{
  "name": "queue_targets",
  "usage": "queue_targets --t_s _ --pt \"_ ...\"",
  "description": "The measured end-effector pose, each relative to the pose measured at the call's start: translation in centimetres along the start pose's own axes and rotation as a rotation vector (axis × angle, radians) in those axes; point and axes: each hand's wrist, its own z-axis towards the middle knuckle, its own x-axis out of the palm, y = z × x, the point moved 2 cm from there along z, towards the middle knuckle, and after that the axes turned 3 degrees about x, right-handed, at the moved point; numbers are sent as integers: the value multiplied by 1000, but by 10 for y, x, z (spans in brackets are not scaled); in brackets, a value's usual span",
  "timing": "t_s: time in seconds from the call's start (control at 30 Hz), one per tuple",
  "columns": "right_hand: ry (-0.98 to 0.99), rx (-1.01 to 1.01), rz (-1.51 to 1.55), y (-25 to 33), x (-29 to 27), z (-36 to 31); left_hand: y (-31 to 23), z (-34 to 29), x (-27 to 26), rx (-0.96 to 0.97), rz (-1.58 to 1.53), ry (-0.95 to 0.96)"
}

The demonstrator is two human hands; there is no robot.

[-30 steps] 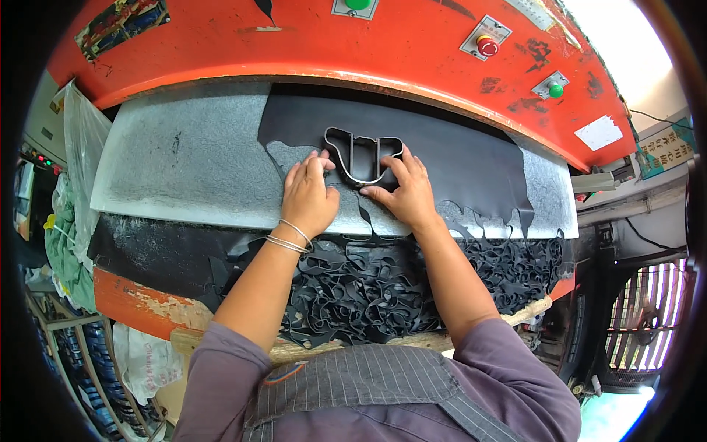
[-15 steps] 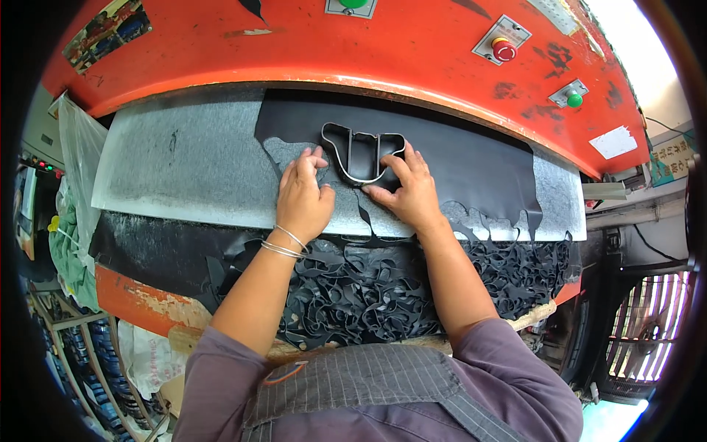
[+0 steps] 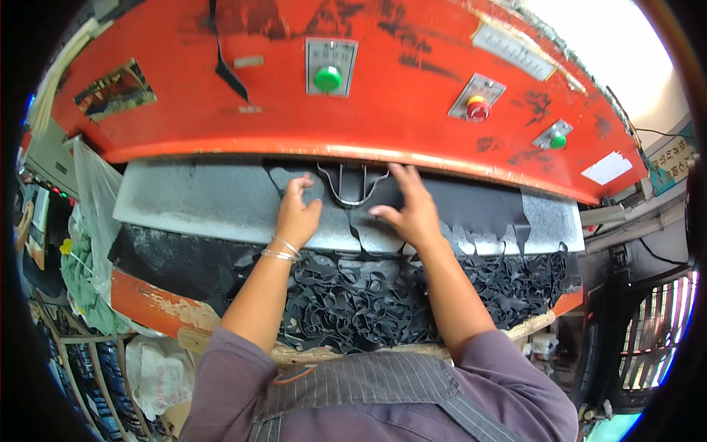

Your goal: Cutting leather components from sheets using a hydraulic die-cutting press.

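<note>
- Cutting die (image 3: 352, 204): rounded end toward the worker, visible part longest sideways; bright-rimmed dark metal, inner bars.
- Left hand (image 3: 298, 216) open, left of the die; right hand (image 3: 417, 214) open, just right of it.

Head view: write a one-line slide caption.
Two hands flank a curved metal frame on a black sheet, at the lower edge of an orange-red machine.

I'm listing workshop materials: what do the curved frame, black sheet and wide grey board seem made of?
The curved frame: probably bare steel, judging by its thin, shiny rim.
The black sheet: leather or a synthetic, unclear which; smooth, satin, with limp tongues at its edge.
The wide grey board: perhaps plastic or metal; worn finish, given its mottled face.
</note>
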Motion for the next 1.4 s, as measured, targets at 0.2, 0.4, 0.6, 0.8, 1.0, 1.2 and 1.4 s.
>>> queue_targets --t_s 0.2,0.4,0.6,0.8,1.0,1.2,1.4 --pt "-1014 -32 76 -52 -188 13 -131 15 -2 122 -135 -99" --pt "-1238 204 -207 -81 -261 40 -217 23 -6 859 617 -195" --pt "-372 214 212 2 -169 -100 -170 -97 -33 505 464 136" --pt "502 -326 -97 102 -53 -246 -117 -251 -49 262 599 466" --pt "482 -236 -324 112 -35 -247 -110 -269 -38 309 703 250" --pt "603 -345 -290 107 -41 -209 -111 -250 -45 231 661 318" --pt "492 -787 -300 77 -33 -32 -127 -167 -42 153 724 624"
